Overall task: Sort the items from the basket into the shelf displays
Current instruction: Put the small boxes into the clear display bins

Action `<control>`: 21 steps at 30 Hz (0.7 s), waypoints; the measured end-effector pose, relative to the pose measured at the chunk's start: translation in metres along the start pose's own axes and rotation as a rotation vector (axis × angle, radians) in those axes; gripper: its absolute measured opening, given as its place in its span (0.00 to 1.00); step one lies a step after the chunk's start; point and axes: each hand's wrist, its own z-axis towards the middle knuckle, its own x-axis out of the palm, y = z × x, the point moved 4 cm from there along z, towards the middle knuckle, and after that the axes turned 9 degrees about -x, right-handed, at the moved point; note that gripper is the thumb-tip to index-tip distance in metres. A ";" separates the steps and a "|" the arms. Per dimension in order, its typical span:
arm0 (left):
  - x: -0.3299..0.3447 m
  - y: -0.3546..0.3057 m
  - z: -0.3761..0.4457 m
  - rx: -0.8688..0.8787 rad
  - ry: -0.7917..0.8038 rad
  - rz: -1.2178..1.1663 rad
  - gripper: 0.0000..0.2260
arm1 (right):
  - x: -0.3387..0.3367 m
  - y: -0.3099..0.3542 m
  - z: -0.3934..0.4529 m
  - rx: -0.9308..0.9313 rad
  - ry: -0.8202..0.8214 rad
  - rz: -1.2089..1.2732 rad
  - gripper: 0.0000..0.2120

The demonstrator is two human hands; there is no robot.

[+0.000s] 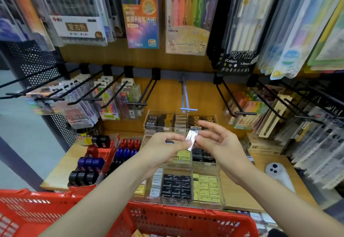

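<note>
Holding: your left hand (163,148) and right hand (216,141) pinch a small silvery packet (191,138) between them, one at each end
Packet: raised above the clear acrylic trays (206,204) of boxed erasers on the wooden shelf (240,194)
Left fingers: curled, with a dark item partly hidden in them
Basket: your red basket (186,218) sits just below the shelf edge
Surroundings: pen packs (142,13) hang on hooks overhead; a white device (275,171) lies right of the trays
</note>
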 end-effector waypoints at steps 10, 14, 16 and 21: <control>0.003 0.023 0.060 -0.148 0.039 -0.480 0.15 | 0.018 -0.038 0.031 0.064 0.097 -0.009 0.12; -0.024 0.016 0.083 0.039 -0.249 -0.090 0.12 | -0.003 -0.054 0.081 0.096 -0.074 -0.328 0.08; -0.041 0.010 0.095 0.187 -0.417 0.324 0.18 | -0.012 -0.052 0.110 0.085 -0.118 -0.642 0.05; -0.051 0.020 0.123 0.318 -0.388 0.832 0.29 | -0.005 -0.081 0.163 0.255 0.110 -1.027 0.20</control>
